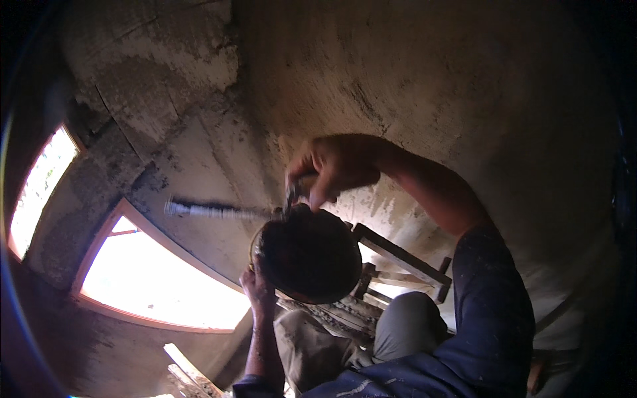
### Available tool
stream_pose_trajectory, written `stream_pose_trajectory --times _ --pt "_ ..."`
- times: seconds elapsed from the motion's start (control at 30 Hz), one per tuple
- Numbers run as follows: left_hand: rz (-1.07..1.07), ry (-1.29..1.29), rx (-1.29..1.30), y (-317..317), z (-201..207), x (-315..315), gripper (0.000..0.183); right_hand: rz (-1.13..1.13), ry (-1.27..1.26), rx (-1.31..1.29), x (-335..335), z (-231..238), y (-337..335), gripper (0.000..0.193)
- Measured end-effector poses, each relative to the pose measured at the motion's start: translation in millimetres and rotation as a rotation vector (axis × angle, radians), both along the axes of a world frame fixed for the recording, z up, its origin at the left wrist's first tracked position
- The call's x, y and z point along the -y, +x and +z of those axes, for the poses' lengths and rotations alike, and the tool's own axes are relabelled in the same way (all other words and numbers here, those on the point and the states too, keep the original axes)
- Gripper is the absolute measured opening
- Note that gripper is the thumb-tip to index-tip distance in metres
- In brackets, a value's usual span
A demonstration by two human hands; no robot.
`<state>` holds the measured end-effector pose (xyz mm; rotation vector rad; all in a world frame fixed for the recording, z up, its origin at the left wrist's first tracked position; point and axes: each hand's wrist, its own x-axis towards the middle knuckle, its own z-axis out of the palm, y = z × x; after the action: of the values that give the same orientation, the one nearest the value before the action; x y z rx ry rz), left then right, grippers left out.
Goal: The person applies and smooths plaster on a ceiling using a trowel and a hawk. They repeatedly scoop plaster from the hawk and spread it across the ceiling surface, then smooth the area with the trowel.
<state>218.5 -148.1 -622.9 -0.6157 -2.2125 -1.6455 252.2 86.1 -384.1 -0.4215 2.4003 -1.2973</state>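
Note:
My left hand (257, 284) grips the near-left rim of a round dark pan (308, 255), holding it up before me. The pan's inside is in shadow, so its contents cannot be made out. Above its far rim, my right hand (335, 169) is closed round the handle of a trowel (215, 210). Its long narrow blade reaches out to the left, seen nearly edge-on and smeared by motion. The blade's near end lies by the pan's upper left rim; whether they touch I cannot tell.
A rough, partly plastered wall (424, 86) fills the far side and right. Bright framed window openings (159, 278) lie on the left. Beyond the pan stands a wooden frame (401, 255). Loose boards (189, 371) lean at lower left. My knees (408, 325) are just below the pan.

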Motion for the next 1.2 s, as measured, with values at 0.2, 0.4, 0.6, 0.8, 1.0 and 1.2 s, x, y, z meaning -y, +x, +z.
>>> stream_pose_trajectory --times 0.2,0.4,0.6,0.8,1.0,1.2 --pt "-0.138 -0.096 0.222 7 0 -14 0.027 -0.823 -0.209 -0.273 -166 -58 -122 0.019" --pt "-0.168 -0.175 0.486 -7 -22 11 0.038 -0.658 -0.110 -0.200 -83 -137 -10 0.026" --pt "-0.124 -0.423 -0.734 -51 -59 15 0.037 -0.389 0.628 -0.133 -47 -164 117 0.032" --pt "-0.245 -0.066 0.160 -31 2 -5 0.035 -0.398 0.532 -0.339 -42 -257 109 0.023" --pt "-0.271 -0.237 -0.485 -48 12 -13 0.039 -0.736 0.572 -0.687 9 -216 144 0.039" --pt "-0.451 0.007 -0.167 4 73 -79 0.038 -0.966 0.312 -0.917 19 -134 229 0.044"
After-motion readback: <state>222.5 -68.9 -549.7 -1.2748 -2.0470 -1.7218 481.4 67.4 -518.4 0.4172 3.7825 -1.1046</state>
